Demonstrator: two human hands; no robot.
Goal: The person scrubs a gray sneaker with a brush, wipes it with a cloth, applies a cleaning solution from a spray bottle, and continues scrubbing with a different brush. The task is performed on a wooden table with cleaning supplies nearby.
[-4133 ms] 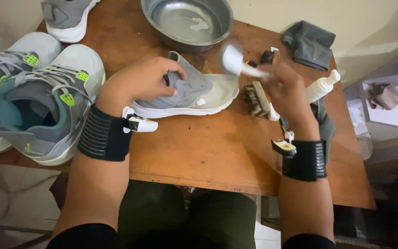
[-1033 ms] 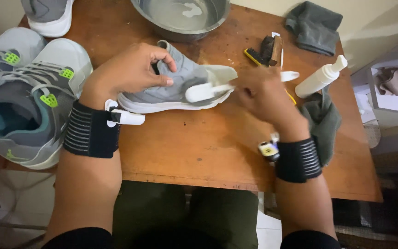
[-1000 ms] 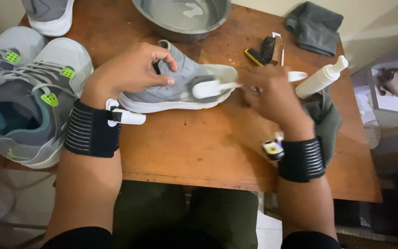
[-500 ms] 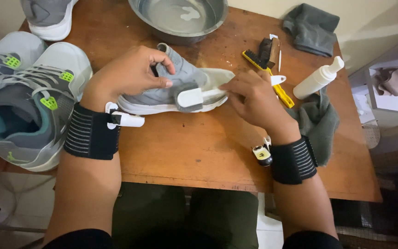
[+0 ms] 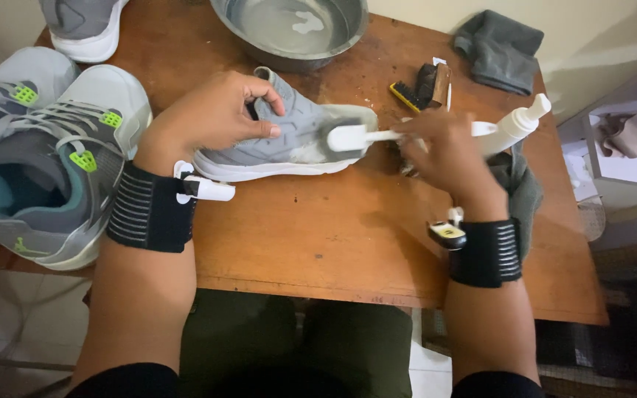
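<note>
Nearest the viewer, two forearms with black ribbed wristbands cross the front edge of a wooden table (image 5: 296, 243). The left hand (image 5: 211, 118) is curled around the heel and collar of a grey sneaker (image 5: 289, 136), thumb and fingers closed on the fabric, pinning it on its side on the tabletop. The right hand (image 5: 447, 151) is closed on the handle of a white brush (image 5: 355, 136); its head rests against the toe of the sneaker, at the pale sole edge. The hand itself hides most of the handle.

Just beyond the right hand lies a white pump bottle (image 5: 514, 129), resting partly on a dark green cloth (image 5: 525, 191). Behind these, a small black-and-yellow brush (image 5: 422, 85) lies near the table's centre, and a folded grey cloth (image 5: 499, 48) sits at the far right corner.

To the left, a pair of grey sneakers with green lace tabs (image 5: 46, 162) overhangs the table edge. At the far edge stand a metal basin (image 5: 289, 33) holding water and another grey shoe (image 5: 82, 26), partly cut off by the frame.
</note>
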